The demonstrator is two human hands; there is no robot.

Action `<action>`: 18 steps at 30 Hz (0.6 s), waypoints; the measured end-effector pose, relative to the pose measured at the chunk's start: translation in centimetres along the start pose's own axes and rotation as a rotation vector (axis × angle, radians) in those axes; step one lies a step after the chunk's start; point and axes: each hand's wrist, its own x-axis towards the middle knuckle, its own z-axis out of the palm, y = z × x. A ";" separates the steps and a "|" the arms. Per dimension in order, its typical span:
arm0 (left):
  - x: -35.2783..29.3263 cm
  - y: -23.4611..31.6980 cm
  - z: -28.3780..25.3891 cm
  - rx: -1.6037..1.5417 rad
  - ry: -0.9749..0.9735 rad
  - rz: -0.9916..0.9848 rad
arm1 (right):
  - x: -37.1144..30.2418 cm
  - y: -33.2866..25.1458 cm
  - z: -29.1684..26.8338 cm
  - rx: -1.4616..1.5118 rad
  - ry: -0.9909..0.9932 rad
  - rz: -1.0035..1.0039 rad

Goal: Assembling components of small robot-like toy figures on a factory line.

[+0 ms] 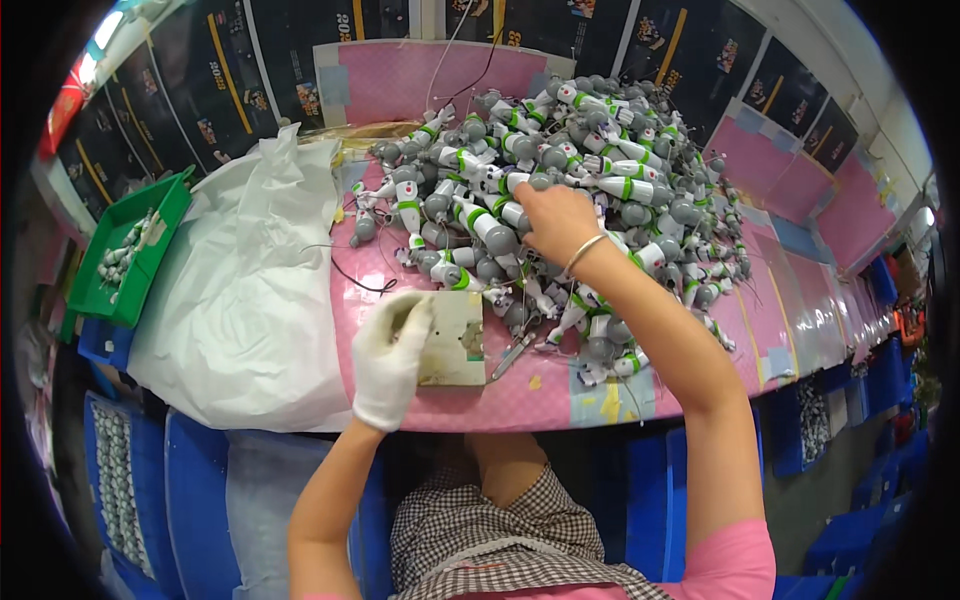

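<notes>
On the pink table [520, 395] I see from the head view a big pile of small grey, white and green toy figures [560, 170]. My right hand [555, 220], bare with a thin bracelet at the wrist, reaches into the near side of this pile; the fingers curl down among the figures, but I cannot tell if they already close on one, because the back of the hand hides them. My left hand [390, 355], in a white glove, lies flat with fingers together on the left edge of a worn square plate [455, 338], just in front of the pile. For a good pick, I think it is better to take one figure from the loose edge and keep the plate pressed firmly.

Left of the pile lies a large white plastic bag [245, 280], and further left a green tray [135, 250] with more figures. Behind the pile stand dark panels with yellow stripes [200, 90] along the wall.
</notes>
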 end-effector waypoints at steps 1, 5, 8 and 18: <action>1.4 0.1 1.5 0.001 -0.014 0.026 | 0.0 0.3 0.7 -0.050 0.004 -0.013; 7.5 -1.4 5.7 0.137 0.012 0.283 | 1.9 2.5 0.3 0.226 0.041 -0.039; 11.6 -0.2 8.6 0.470 0.078 0.624 | 3.4 4.4 -2.6 0.411 0.275 0.018; 13.9 3.5 9.6 -0.119 0.076 0.347 | -8.6 0.3 -8.2 0.923 0.801 -0.083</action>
